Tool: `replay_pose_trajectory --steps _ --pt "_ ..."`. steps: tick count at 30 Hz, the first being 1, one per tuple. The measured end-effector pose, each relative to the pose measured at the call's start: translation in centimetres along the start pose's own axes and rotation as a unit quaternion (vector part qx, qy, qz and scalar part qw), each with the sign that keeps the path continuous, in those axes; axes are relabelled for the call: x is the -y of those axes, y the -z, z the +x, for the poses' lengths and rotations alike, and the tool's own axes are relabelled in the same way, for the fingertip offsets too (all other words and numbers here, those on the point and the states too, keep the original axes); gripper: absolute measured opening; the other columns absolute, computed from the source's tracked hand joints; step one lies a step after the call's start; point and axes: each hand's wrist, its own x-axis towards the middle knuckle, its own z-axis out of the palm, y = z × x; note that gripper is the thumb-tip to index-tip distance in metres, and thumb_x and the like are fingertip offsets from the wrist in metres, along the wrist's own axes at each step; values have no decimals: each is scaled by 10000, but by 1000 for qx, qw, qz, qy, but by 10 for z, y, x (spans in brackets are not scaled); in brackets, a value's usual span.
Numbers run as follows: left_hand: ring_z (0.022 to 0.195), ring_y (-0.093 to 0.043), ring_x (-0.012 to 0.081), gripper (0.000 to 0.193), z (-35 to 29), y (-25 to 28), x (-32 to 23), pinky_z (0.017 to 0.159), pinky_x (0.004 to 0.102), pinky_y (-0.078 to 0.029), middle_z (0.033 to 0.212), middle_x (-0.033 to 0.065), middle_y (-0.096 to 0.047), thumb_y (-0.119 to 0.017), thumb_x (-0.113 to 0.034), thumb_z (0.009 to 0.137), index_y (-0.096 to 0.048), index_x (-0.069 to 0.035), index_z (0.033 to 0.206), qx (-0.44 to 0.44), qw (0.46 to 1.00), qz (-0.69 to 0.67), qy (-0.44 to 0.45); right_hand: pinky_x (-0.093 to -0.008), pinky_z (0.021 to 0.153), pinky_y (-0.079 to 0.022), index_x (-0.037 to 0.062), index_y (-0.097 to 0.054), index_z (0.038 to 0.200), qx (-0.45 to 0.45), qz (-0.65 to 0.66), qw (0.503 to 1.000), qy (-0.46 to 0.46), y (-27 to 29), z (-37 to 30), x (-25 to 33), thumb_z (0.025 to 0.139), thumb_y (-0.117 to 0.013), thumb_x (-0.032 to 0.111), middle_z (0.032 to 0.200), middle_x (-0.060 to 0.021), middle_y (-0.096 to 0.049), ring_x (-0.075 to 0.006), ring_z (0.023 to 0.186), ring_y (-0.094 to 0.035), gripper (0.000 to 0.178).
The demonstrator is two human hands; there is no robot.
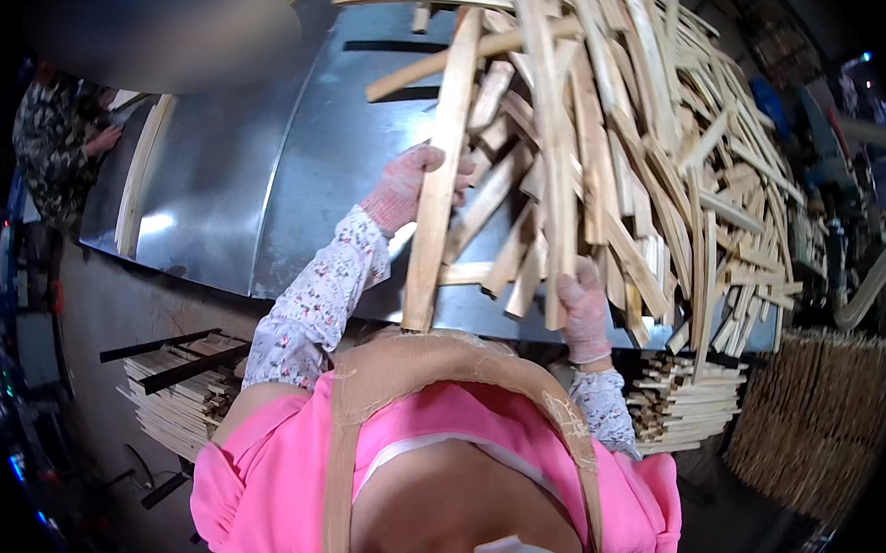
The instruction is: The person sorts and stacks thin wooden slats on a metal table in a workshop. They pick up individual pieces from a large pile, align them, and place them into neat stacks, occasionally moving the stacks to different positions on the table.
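My left hand, in a pinkish knit glove, is closed round a long pale wooden slat. That slat points away from me, its near end close to my apron. To the right, my gloved right hand grips the near end of a second wooden slat, which runs up over the heap. A big jumbled pile of wooden slats lies behind and right of both hands, with shorter pieces sticking out between them. Under it all is a shiny metal tabletop.
At the far left a person in a camouflage jacket has a hand by a long slat on the table. Stacked slats stand below the table edge at left and right. A tall bundle of sticks is at the right.
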Motion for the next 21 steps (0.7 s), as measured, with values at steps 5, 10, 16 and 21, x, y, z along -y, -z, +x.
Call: replay_pose_trajectory --steps 5,10,16,21 --pt "818 -696 305 523 -57 125 -52 732 485 -640 1135 245 -675 -517 -159 978 -506 11 1472 -39 997 -56 -34 -355 878 -573 -48 -675 1272 -10 -169 985 -9 -134 58 17 992 -724 291 1092 -120 -736 -221 1001 -704 443" --pt "922 -712 293 577 -68 181 -82 795 471 -641 1158 226 -688 -605 -260 988 -507 20 1483 -49 995 -78 -26 -374 858 -532 -4 -745 1238 -99 -279 946 130 -166 273 171 1073 -595 402 1101 -133 -771 -226 969 -701 463" --pt "917 -690 314 524 -4 163 -106 798 492 -626 1179 249 -675 -506 -234 1013 -504 31 1465 17 987 -155 -33 -291 800 -504 70 -738 1224 106 -330 903 254 -171 293 137 1083 -597 387 1029 -61 -723 -148 918 -629 374" --pt "915 -695 374 502 70 104 -96 823 550 -607 1164 280 -681 -499 -201 988 -507 28 1435 -9 990 -140 -24 -322 841 -610 72 -638 1429 236 -74 956 -160 -223 131 31 1099 -532 564 1079 -117 -748 -162 848 -706 602"
